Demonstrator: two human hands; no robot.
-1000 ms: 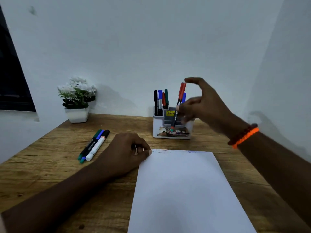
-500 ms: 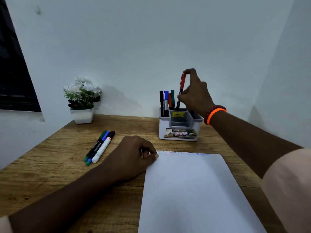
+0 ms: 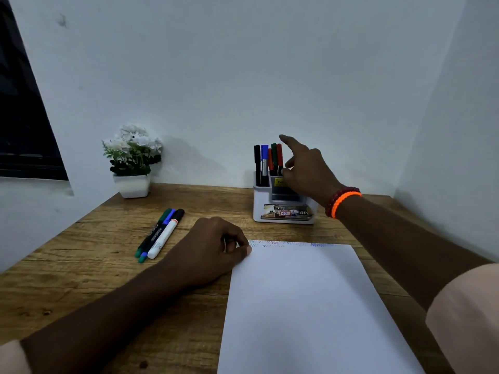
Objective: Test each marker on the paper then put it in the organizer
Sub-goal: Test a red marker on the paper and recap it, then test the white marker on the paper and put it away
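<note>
Right now my right hand (image 3: 305,168) hangs over the organizer (image 3: 283,211) with the forefinger stretched out and the other fingers loosely bent, gripping nothing; the red marker (image 3: 279,157) stands upright in the back compartment just beside my fingers, alongside the green, blue and black ones, so I judge this one is delivered. My left hand (image 3: 213,249) sits curled on the wooden desk (image 3: 81,265) with its fingertips pinching the top left corner of the paper (image 3: 302,306), which I hold there so the sheet cannot slide while a tip drags across it. Scribbles in red and blue run along the paper's far edge, close to the organizer, which keeps each tested marker's trip short. Three markers (image 3: 160,233) lie side by side on the desk to the left of my left hand, apart from the paper, caps pointing away from me; they look untested, so one of them is likely next. A potted plant (image 3: 132,160) stands against the wall, well clear of the work.
</note>
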